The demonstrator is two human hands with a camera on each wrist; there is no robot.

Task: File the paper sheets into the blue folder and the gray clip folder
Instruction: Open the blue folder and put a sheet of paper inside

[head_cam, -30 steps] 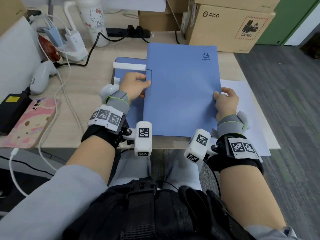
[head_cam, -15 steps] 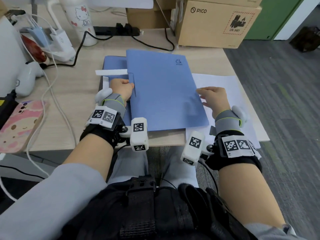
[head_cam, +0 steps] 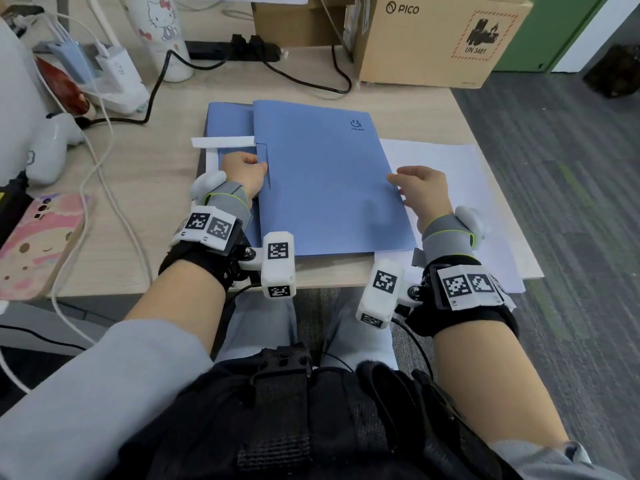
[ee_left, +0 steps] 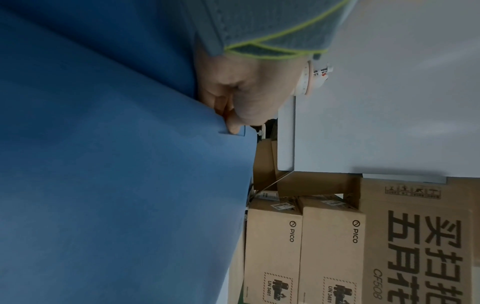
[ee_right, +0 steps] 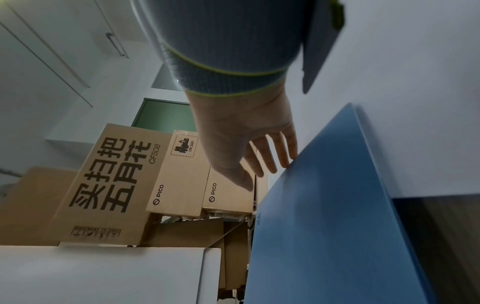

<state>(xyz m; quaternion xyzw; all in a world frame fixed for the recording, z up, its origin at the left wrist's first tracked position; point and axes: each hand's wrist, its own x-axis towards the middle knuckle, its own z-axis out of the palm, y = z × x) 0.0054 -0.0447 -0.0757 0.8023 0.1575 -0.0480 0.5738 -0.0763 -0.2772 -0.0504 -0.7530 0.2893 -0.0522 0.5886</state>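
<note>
The blue folder (head_cam: 322, 174) lies on the wooden desk (head_cam: 145, 174) with its cover down and its logo at the far right corner. My left hand (head_cam: 244, 171) pinches the cover's left edge beside a slit, thumb on top (ee_left: 233, 107); the folder (ee_left: 103, 164) fills that view. At the folder's right edge, my right hand (head_cam: 420, 188) has straight fingers (ee_right: 283, 156) whose tips touch the cover (ee_right: 324, 216). A white paper sheet (head_cam: 450, 161) lies under the folder's right side. A second blue panel (head_cam: 228, 119) and a white strip (head_cam: 223, 142) stick out on the left. I cannot make out a gray clip folder.
A PICO cardboard box (head_cam: 440, 39) stands at the back right, a cartoon-cat tumbler (head_cam: 166, 36) and a power strip (head_cam: 235, 51) behind the folder. Chargers (head_cam: 117, 74) and cables trail on the left, near a pink-cased phone (head_cam: 38, 244). The paper overhangs the desk's right edge.
The folder cover has come down from a raised tilt to lie nearly flat. My right hand has let go of the cover's right edge and straightened its fingers there. My left hand has kept its pinch.
</note>
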